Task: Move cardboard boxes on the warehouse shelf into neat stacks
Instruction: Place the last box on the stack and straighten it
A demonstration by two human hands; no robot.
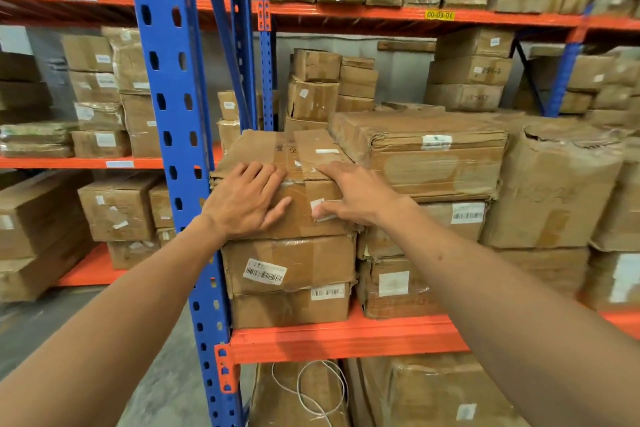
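Observation:
A worn, taped cardboard box tops a stack at the left end of the shelf. Under it lie a box with a barcode label and a lower box. My left hand lies flat over the top box's front left edge, fingers spread. My right hand presses on its front right corner, thumb on the front face near a white label. A wide flat box tops the neighbouring stack to the right, touching the top box.
A blue upright post stands just left of the stack. The orange shelf beam runs below it. Taller wrapped boxes stand to the right and smaller boxes behind. A white cord lies on a box underneath.

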